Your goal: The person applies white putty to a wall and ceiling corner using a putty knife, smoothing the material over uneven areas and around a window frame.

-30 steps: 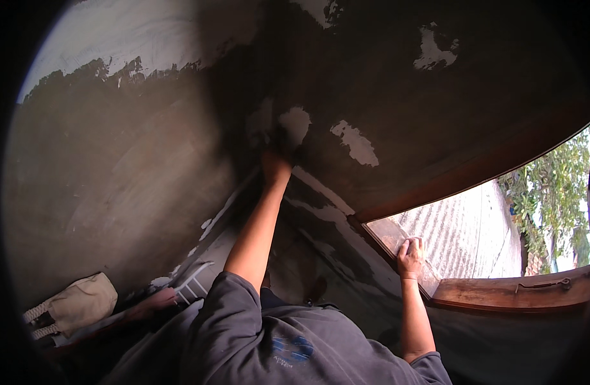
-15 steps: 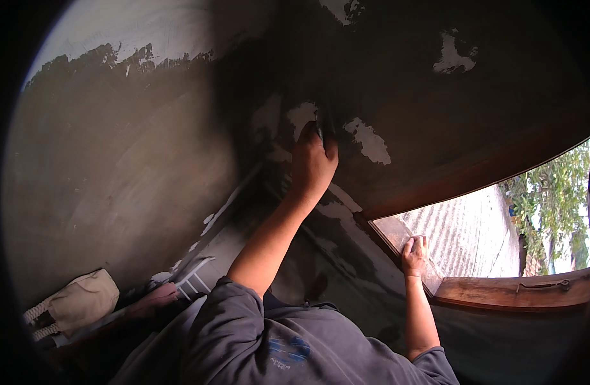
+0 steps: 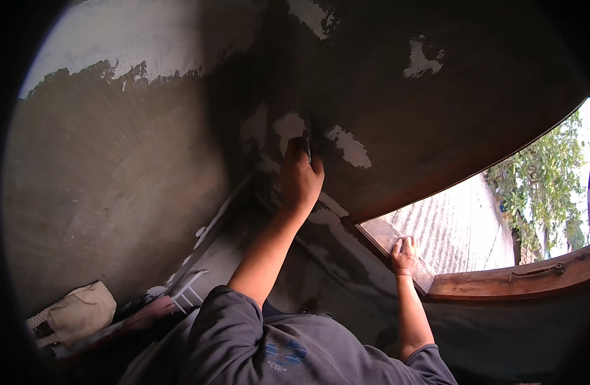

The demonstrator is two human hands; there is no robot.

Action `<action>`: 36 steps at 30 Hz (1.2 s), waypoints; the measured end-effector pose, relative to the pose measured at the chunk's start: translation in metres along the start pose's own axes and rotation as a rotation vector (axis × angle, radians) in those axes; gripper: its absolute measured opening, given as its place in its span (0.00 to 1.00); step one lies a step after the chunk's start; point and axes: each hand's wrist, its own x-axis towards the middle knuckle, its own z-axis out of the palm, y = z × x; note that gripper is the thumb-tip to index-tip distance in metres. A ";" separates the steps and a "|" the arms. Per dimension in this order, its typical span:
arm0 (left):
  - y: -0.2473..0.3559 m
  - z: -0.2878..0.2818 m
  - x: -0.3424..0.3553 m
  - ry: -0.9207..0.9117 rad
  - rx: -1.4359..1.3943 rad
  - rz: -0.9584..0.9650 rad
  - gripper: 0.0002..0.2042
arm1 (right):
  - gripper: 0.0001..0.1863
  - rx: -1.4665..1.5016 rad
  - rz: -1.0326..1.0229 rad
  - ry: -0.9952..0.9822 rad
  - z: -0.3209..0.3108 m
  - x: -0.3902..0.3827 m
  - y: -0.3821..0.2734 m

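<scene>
My left hand [image 3: 301,179] is raised against the dark grey wall [image 3: 141,141], its fingers closed round a thin, flat scraper [image 3: 309,146] seen almost edge-on. Most of the tool is hidden by the fingers and shadow. Just above the knuckles lies a pale patch [image 3: 287,127] on the wall, and a second pale patch [image 3: 349,147] is to the right of the hand. Lower right, my right hand [image 3: 404,255] has its fingers hooked over the side of the wooden window frame [image 3: 513,282].
A metal hook [image 3: 537,272] lies along the sill. Corrugated roofing [image 3: 455,224] and a leafy tree [image 3: 539,186] show outside. At lower left are a beige cloth item [image 3: 83,311] and a white metal rack [image 3: 189,289]. A wall corner runs below my left arm.
The view has shifted a little, so the wall and window appear further left. My left hand has slid slightly down from the pale patch; my right hand keeps its hold on the frame.
</scene>
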 end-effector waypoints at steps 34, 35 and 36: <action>0.020 -0.035 0.220 0.319 -0.039 0.289 0.14 | 0.07 0.111 0.020 0.086 -0.003 -0.004 0.001; 0.019 -0.031 0.216 0.327 -0.018 0.303 0.14 | 0.07 0.095 0.002 0.103 -0.002 -0.003 0.002; 0.030 -0.026 0.207 0.330 -0.005 0.316 0.14 | 0.07 0.074 -0.010 0.122 -0.002 -0.002 0.004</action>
